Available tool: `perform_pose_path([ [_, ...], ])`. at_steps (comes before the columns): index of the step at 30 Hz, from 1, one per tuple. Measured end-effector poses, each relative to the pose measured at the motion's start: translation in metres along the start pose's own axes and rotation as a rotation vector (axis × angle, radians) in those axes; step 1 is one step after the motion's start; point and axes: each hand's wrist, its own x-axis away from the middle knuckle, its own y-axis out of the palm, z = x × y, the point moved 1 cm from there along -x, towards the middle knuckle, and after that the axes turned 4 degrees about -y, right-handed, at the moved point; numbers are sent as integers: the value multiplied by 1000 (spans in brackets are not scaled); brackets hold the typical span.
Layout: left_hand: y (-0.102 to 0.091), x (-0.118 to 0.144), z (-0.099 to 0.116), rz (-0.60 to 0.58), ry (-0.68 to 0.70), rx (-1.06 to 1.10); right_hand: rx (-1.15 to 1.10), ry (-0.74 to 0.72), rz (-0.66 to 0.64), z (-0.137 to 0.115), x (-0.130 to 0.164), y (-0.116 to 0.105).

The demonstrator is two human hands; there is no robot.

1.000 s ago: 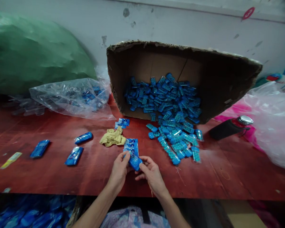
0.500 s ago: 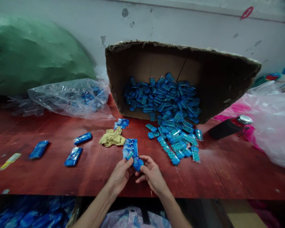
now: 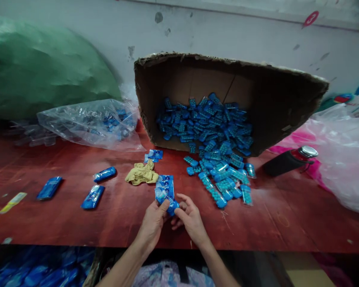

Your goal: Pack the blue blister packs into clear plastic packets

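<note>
Between my hands, near the table's front edge, is a blue plastic packet. My left hand pinches its left side with the thumb on top. My right hand grips its right end between thumb and fingers. Just beyond lies a stack of flat blue wrappers, partly covered by the packet. A crumpled yellow cloth touches the wrappers' left side. To the right, clear tubes of blue beads spill out of a cardboard box lying on its side.
Three filled blue packets lie at left, near a yellow-and-clear strip. A clear plastic bag and a large green sack stand behind. At right are a dark bottle and a pinkish plastic bag. Blue packets fill a space below the table.
The blue packet has turned slightly in my fingers, and the tube end that showed at its left is now covered. My hands stay in nearly the same place.
</note>
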Motion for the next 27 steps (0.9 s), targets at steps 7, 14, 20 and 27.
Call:
perform_pose_path([
  [7, 0, -1, 0, -208, -111, 68, 5, -56, -11, 2, 1, -3],
  [14, -1, 2, -8, -191, -82, 101, -4, -12, -81, -1, 0, -5],
  [20, -2, 3, -9, -98, -44, 34, 82, -50, -135, 4, 5, 2],
  [27, -33, 10, 23, 148, 114, -195, 227, -30, -252, 3, 2, 9],
])
